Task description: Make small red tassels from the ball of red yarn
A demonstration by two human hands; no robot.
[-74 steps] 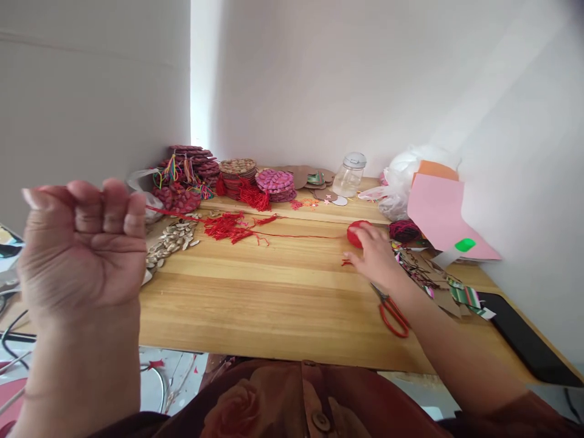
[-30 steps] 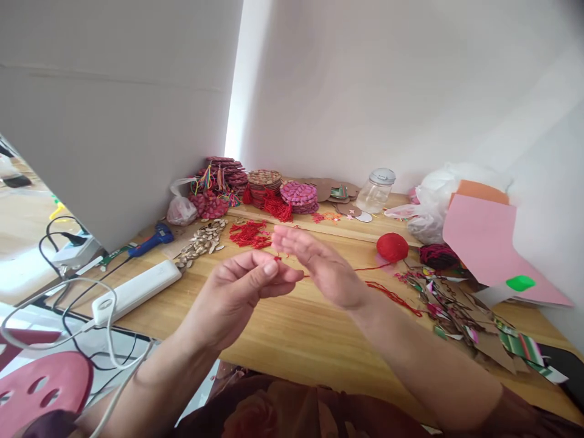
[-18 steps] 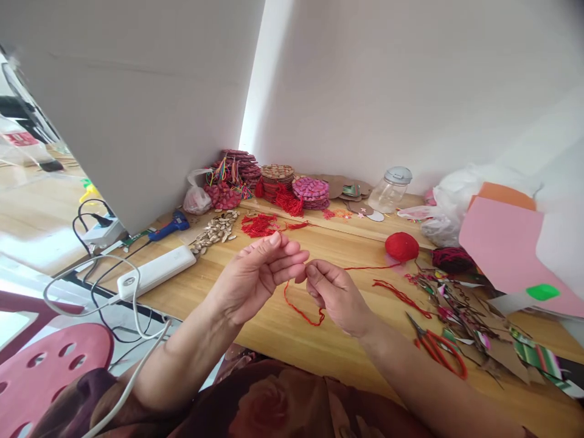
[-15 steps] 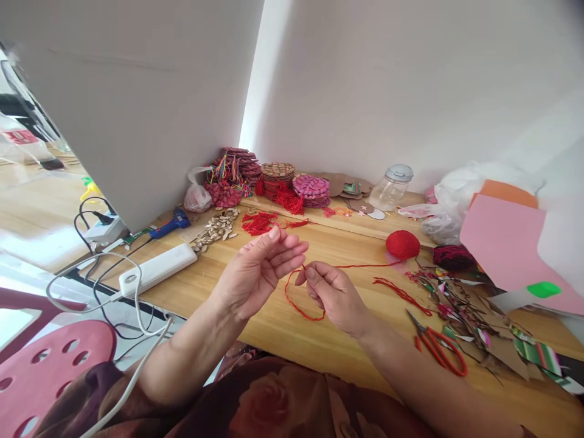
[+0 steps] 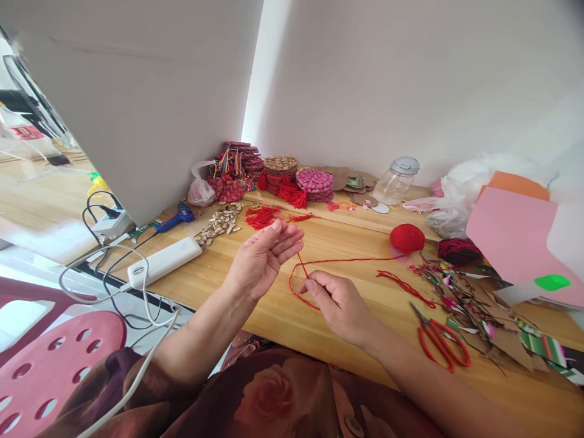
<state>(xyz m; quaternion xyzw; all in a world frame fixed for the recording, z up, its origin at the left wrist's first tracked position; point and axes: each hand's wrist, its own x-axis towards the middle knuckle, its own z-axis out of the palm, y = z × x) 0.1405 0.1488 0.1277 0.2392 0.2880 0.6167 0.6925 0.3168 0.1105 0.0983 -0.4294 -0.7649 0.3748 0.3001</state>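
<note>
My left hand (image 5: 267, 258) is held palm up over the table, its fingers stretched out side by side. Red yarn (image 5: 302, 265) runs from the edge of these fingers down to my right hand (image 5: 342, 304), which pinches it between thumb and forefinger. Whether the yarn wraps behind the left fingers is hidden. A loose loop of the same strand hangs near the right hand and trails across to a red yarn ball (image 5: 407, 238). Cut lengths of red yarn (image 5: 406, 288) lie right of the hands, with red-handled scissors (image 5: 438, 338) nearer me.
Stacked round woven-looking pieces (image 5: 314, 184) and red tassels (image 5: 262, 217) stand along the back. Shells or seeds (image 5: 221, 224), a blue glue gun (image 5: 176, 219) and a white power strip (image 5: 164, 261) are left. A lidded jar (image 5: 396, 180), cardboard scraps (image 5: 474, 316) and pink sheets (image 5: 511, 237) are right.
My right hand has drawn slightly away from the left fingertips, and a straight length of yarn now shows between them. The camera view has shifted a little.
</note>
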